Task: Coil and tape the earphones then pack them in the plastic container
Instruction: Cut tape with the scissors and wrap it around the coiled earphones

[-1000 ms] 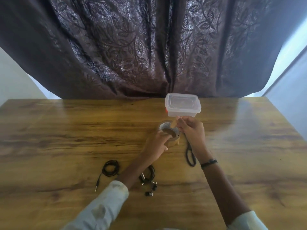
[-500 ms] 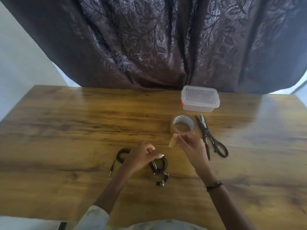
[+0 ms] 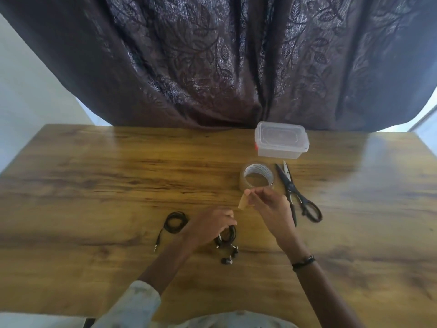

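- Two fingertips of your right hand pinch a short strip of tape, lifted clear of the tape roll it was at a second ago.
- Your left hand has left the roll and now curls round the coiled earphones on the table, earbuds trailing just below.
- A second coil lies just left of that hand.
- Scissors, hidden before, lie right of the roll.
- Beyond the roll, the plastic container sits with its lid on.
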### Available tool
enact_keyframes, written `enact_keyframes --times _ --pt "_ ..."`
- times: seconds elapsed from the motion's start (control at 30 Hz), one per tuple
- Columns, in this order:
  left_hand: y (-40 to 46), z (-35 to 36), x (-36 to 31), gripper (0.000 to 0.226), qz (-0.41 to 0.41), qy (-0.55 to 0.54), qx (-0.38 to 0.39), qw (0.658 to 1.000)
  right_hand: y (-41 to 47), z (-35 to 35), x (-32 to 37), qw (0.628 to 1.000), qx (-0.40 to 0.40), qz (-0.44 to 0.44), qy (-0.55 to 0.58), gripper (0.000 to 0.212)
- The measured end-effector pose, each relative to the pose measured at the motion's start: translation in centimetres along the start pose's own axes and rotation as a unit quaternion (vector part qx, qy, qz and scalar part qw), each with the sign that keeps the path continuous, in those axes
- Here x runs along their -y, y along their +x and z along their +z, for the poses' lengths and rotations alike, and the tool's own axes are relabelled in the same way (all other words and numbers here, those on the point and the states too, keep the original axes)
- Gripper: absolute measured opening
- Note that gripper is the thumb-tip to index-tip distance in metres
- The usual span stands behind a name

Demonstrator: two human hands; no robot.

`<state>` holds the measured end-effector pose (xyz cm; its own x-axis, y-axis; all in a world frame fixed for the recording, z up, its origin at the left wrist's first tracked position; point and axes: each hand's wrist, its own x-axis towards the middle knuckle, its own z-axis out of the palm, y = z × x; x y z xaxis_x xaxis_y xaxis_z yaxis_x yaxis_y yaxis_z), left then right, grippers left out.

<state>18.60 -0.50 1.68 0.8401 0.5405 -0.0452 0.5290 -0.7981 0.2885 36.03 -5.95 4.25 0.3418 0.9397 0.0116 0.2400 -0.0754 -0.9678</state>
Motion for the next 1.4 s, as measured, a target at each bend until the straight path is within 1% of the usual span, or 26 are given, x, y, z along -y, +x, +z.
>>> enact_keyframes --times 0.13,0.2,0.33,0.47,0.57,0.67,0.73,0.83,1.03,1.23,1.33,1.4 --pt "-0.1 0.2 0.6 0.022 0.025 0.025 0.005 0.999 -0.2 0.0 0.1 1.000 -0.004 -0.007 -0.010 0.012" --pt "0.0 0.2 0.7 0.022 0.018 0.015 0.004 1.000 -0.2 -0.1 0.1 1.000 -0.010 -0.008 -0.021 0.013" --pt "0.1 -0.7 0.5 0.021 -0.040 -0.053 -0.005 0.998 -0.2 -0.2 -0.1 0.998 -0.033 -0.020 -0.039 0.015" --pt "-0.3 -1.8 0.0 0.023 -0.110 -0.150 -0.065 0.980 -0.4 0.2 -0.1 0.998 -0.052 -0.033 -0.023 0.008" --pt "-0.7 -2.8 -0.5 0.025 -0.125 -0.218 -0.097 0.963 -0.5 0.4 0.1 0.996 -0.064 -0.056 -0.029 0.008" --pt "-1.1 -3.6 -1.0 0.023 -0.137 -0.252 -0.133 0.949 -0.7 0.4 0.7 0.994 -0.073 -0.080 -0.015 0.008" --pt "-1.3 -4.3 -1.7 0.022 -0.139 -0.259 -0.165 0.941 -0.7 0.4 1.0 0.990 -0.086 -0.107 -0.024 0.007" --pt "-1.6 -5.4 -2.6 0.021 -0.118 -0.265 -0.222 0.931 -0.7 0.4 1.6 0.985 -0.093 -0.143 -0.036 0.008" --pt "-1.9 -8.1 -4.3 0.021 -0.072 -0.227 -0.302 0.923 -1.1 0.5 3.8 0.966 -0.113 -0.225 -0.061 0.018" --pt "-2.3 -9.6 -5.7 0.021 -0.066 -0.199 -0.333 0.919 -1.3 0.1 5.0 0.954 -0.109 -0.270 -0.070 0.020" --pt "-2.4 -10.1 -6.2 0.021 -0.090 -0.207 -0.308 0.924 -1.2 -0.4 5.4 0.938 -0.121 -0.306 -0.105 0.019" --pt "-2.6 -10.5 -6.4 0.021 -0.112 -0.234 -0.297 0.919 -1.1 -0.6 5.7 0.932 -0.110 -0.327 -0.106 0.019"
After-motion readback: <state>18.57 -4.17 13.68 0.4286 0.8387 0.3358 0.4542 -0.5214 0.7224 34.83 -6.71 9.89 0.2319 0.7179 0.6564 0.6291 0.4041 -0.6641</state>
